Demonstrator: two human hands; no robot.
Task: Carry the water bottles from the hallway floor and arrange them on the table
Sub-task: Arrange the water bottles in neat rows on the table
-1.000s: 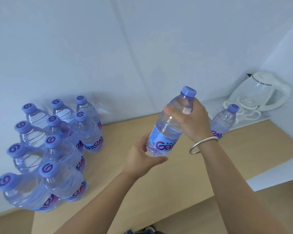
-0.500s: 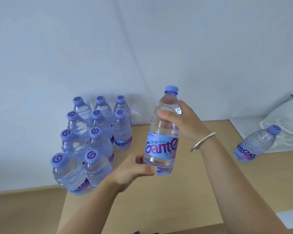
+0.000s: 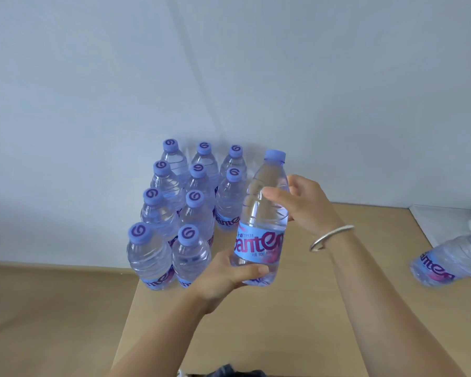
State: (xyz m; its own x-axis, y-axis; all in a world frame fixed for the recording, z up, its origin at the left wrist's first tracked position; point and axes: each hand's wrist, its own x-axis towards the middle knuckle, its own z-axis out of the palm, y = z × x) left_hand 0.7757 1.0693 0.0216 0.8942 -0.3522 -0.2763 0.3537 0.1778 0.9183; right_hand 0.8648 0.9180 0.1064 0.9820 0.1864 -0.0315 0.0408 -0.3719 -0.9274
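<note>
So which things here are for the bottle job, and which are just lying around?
For the job: held bottle, left hand, right hand, grouped bottles, bottle at the right edge, table.
Just lying around: white tray, silver bracelet.

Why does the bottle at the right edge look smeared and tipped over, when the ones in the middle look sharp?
Head view: the wide lens stretches the edges, so the bottle at the right edge looks slanted and soft; the held bottle near the centre, gripped by the left hand and right hand, is crisp. Lighting is soft and bluish, with faint shadows.
</note>
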